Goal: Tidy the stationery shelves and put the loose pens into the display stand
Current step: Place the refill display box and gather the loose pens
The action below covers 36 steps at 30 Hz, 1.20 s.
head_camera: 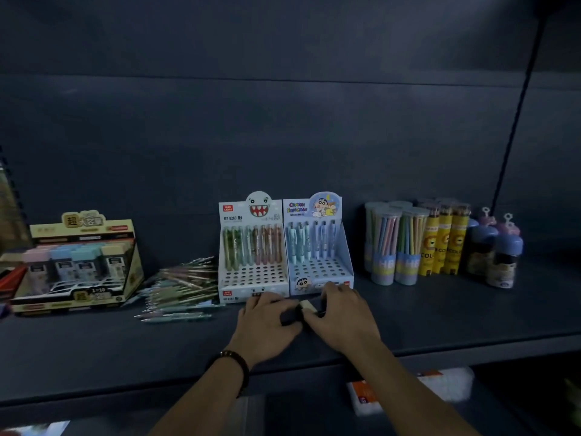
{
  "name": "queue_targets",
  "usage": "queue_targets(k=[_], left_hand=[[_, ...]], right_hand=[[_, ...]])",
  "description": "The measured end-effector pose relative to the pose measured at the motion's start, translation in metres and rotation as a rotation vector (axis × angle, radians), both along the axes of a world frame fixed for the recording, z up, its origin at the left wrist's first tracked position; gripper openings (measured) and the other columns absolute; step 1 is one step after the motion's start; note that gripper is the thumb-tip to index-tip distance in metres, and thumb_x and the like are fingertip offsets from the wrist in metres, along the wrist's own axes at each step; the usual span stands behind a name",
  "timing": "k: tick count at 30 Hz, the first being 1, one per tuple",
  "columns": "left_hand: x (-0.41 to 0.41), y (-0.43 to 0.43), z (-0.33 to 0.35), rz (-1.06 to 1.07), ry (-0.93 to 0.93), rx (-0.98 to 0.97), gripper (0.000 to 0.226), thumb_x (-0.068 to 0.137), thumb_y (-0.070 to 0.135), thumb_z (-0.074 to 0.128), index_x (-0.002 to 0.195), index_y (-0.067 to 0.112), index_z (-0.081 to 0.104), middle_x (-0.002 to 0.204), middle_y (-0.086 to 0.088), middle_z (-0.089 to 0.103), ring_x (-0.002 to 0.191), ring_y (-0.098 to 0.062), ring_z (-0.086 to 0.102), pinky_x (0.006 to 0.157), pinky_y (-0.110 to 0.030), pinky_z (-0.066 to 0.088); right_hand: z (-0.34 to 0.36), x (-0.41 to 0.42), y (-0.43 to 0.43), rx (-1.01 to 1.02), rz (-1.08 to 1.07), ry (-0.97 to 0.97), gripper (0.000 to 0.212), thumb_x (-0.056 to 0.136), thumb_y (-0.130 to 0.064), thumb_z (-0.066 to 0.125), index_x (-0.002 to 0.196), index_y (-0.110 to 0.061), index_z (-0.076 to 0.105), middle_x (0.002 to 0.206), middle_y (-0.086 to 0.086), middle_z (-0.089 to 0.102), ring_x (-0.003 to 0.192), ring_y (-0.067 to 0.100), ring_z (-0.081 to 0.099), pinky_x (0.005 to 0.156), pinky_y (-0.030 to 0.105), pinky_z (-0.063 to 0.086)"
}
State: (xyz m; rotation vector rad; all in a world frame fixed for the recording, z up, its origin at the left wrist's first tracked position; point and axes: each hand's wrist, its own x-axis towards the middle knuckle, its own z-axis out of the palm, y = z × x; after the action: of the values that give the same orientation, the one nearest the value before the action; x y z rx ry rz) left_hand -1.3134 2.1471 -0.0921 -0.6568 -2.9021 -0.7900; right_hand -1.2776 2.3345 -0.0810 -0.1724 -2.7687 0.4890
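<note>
Gripping a dark-and-cream block [298,311] with left hand [267,319] and right hand [342,309] on the shelf [125,347]; just beyond the grip, white stand [253,273] and blue stand [317,269]; leftward, loose pens [179,284].

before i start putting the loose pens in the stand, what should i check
1. Hands free: not ok; left hand and right hand both hold a small dark and white object.
2. Reach to the loose pens: ok; they lie piled on the shelf, left of the white stand.
3. Empty holes in the white stand: ok; front rows bare.
4. Empty holes in the blue stand: ok.
5. Which stand the loose pens belong in: cannot tell.
</note>
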Motion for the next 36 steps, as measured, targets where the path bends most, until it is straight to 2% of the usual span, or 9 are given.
queue_targets(k=[5, 10, 15, 19, 22, 26, 29, 32, 36], left_hand=[[-0.007, -0.004, -0.002, -0.010, -0.061, 0.170, 0.062, 0.069, 0.069, 0.073, 0.129, 0.062, 0.056, 0.129, 0.029, 0.056, 0.127, -0.005, 0.048, 0.114, -0.042, 0.041], [-0.001, -0.005, -0.002, 0.014, -0.070, 0.441, 0.036, 0.085, 0.030, 0.085, 0.114, 0.043, 0.066, 0.115, 0.021, 0.065, 0.109, 0.003, 0.058, 0.088, -0.015, 0.048], [0.002, -0.008, 0.001, 0.000, -0.073, 0.501, 0.032, 0.089, 0.030, 0.082, 0.116, 0.039, 0.067, 0.113, 0.019, 0.065, 0.104, -0.002, 0.061, 0.085, -0.015, 0.051], [0.005, -0.010, 0.004, -0.090, -0.042, 0.520, 0.034, 0.094, 0.028, 0.078, 0.125, 0.035, 0.066, 0.116, 0.019, 0.067, 0.105, 0.000, 0.064, 0.085, -0.012, 0.053], [0.008, -0.019, 0.010, -0.150, -0.019, 0.598, 0.017, 0.099, 0.020, 0.072, 0.112, 0.029, 0.073, 0.099, 0.005, 0.076, 0.092, -0.016, 0.070, 0.080, -0.030, 0.058], [0.015, -0.053, 0.020, -0.143, 0.058, 0.596, 0.017, 0.102, 0.010, 0.066, 0.086, 0.014, 0.065, 0.075, -0.002, 0.060, 0.068, -0.008, 0.054, 0.067, -0.018, 0.043], [0.013, -0.094, 0.026, -0.098, 0.070, 0.625, 0.019, 0.105, 0.014, 0.062, 0.086, 0.011, 0.064, 0.075, -0.010, 0.054, 0.069, -0.004, 0.048, 0.068, -0.020, 0.039], [0.007, -0.138, 0.031, -0.029, 0.129, 0.553, 0.019, 0.105, 0.022, 0.063, 0.088, 0.030, 0.068, 0.078, 0.006, 0.065, 0.071, -0.002, 0.057, 0.066, -0.015, 0.041], [-0.006, -0.208, 0.030, 0.113, 0.383, 0.284, 0.016, 0.105, 0.049, 0.052, 0.101, 0.042, 0.066, 0.096, 0.028, 0.062, 0.090, 0.002, 0.058, 0.082, -0.024, 0.044]], right_hand=[[0.000, 0.003, -0.001, -0.045, 0.014, 0.141, 0.039, 0.104, -0.056, 0.041, 0.115, -0.022, 0.055, 0.112, 0.004, 0.065, 0.101, 0.026, 0.062, 0.078, 0.038, 0.048], [-0.007, 0.004, 0.004, -0.061, 0.041, 0.445, 0.048, 0.107, -0.053, 0.024, 0.101, -0.020, 0.058, 0.081, 0.004, 0.067, 0.071, 0.028, 0.064, 0.057, 0.036, 0.040], [0.002, 0.007, 0.005, -0.219, 0.056, 0.646, 0.038, 0.109, -0.042, 0.035, 0.095, -0.015, 0.058, 0.072, -0.006, 0.053, 0.059, 0.018, 0.055, 0.051, 0.036, 0.042], [0.019, 0.002, -0.012, -0.450, 0.043, 0.560, 0.031, 0.111, -0.033, 0.044, 0.083, -0.021, 0.054, 0.072, -0.005, 0.057, 0.062, 0.010, 0.059, 0.056, 0.034, 0.049], [0.036, 0.001, -0.033, -0.622, 0.119, 0.421, 0.035, 0.112, -0.031, 0.045, 0.081, -0.019, 0.056, 0.076, 0.004, 0.059, 0.069, 0.024, 0.068, 0.058, 0.049, 0.062], [0.057, -0.007, -0.062, -0.547, 0.250, 0.366, 0.034, 0.112, -0.031, 0.046, 0.082, -0.020, 0.055, 0.073, 0.001, 0.054, 0.068, 0.020, 0.059, 0.063, 0.047, 0.056], [0.071, -0.015, -0.087, -0.525, 0.394, 0.313, 0.019, 0.111, -0.024, 0.051, 0.100, -0.019, 0.066, 0.091, 0.005, 0.065, 0.081, 0.023, 0.066, 0.067, 0.041, 0.059], [0.084, -0.025, -0.125, -0.678, 0.527, 0.194, 0.015, 0.108, -0.017, 0.058, 0.112, -0.018, 0.073, 0.101, 0.006, 0.069, 0.086, 0.024, 0.074, 0.065, 0.038, 0.066], [0.099, -0.050, -0.177, -0.510, 0.583, 0.214, 0.013, 0.107, -0.027, 0.061, 0.110, -0.030, 0.074, 0.097, -0.012, 0.071, 0.085, 0.013, 0.073, 0.073, 0.042, 0.065]])
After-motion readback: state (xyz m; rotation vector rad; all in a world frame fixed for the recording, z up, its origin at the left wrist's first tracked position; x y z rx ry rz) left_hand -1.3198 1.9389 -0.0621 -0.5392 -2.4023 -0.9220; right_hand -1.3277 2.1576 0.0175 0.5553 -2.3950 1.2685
